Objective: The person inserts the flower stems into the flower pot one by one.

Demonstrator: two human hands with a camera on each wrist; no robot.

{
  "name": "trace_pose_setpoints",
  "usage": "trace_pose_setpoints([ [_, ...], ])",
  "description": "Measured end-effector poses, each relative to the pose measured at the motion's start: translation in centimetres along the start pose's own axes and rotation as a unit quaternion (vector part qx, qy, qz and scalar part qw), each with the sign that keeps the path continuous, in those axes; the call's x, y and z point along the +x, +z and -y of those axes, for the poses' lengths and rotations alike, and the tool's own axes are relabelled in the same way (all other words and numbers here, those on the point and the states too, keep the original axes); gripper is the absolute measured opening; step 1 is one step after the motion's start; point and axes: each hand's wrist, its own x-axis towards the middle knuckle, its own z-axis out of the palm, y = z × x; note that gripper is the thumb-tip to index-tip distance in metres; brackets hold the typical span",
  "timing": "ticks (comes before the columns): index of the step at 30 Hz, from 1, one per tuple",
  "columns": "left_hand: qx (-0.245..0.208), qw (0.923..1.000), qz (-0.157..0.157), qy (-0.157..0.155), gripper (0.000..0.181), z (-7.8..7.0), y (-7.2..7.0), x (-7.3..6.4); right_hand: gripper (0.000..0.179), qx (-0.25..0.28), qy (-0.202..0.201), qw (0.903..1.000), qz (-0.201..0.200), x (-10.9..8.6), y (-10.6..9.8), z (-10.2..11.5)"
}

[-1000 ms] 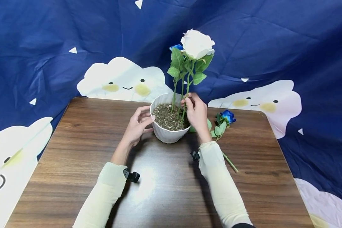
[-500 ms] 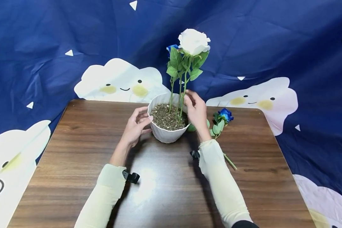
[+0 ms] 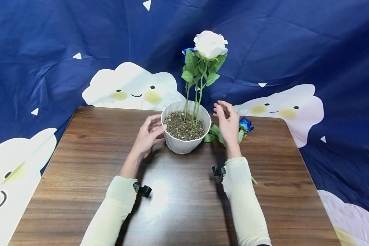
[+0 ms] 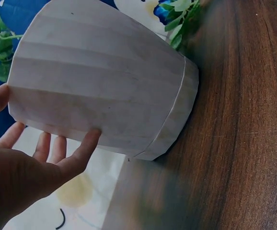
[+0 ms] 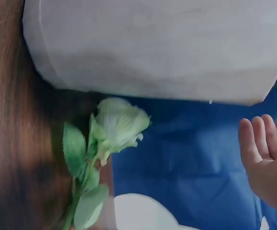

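Observation:
A white fluted flowerpot (image 3: 182, 146) full of soil (image 3: 181, 126) stands on the table. Upright in it are several stems, topped by a white rose (image 3: 210, 45) and a blue rose (image 3: 188, 54) partly behind it. My left hand (image 3: 146, 136) rests spread fingers against the pot's left wall, its thumb at the rim (image 4: 9, 91). Right of the pot, my right hand (image 3: 229, 123) hangs with loosely bent fingers, apart from the stems and holding nothing. Beneath it lies another blue rose (image 3: 246, 124), partly covered by the hand. The right wrist view shows a pale rose (image 5: 121, 124) lying beside the pot.
The brown wooden table (image 3: 95, 147) ends just behind the pot. A dark blue backdrop (image 3: 110, 30) with smiling clouds hangs behind. Green leaves (image 3: 215, 131) lie between the pot and my right hand.
My right hand has let go of the white rose's stem and moved right, away from the pot. The rose stays upright in the soil. My left hand keeps its place on the pot.

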Motion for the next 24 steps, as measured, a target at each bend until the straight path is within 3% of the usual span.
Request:
trace_pose_setpoints([
  [12, 0.008, 1.0000, 0.003, 0.003, 0.055, 0.2, -0.1, 0.0, 0.030, 0.046, 0.106, 0.9925, -0.040, -1.1, -3.7, -1.7],
  [24, 0.003, 0.9999, 0.009, 0.008, 0.056, 0.2, -0.3, 0.1, 0.007, 0.081, 0.195, 0.9752, -0.068, -2.5, -7.6, -3.8],
])
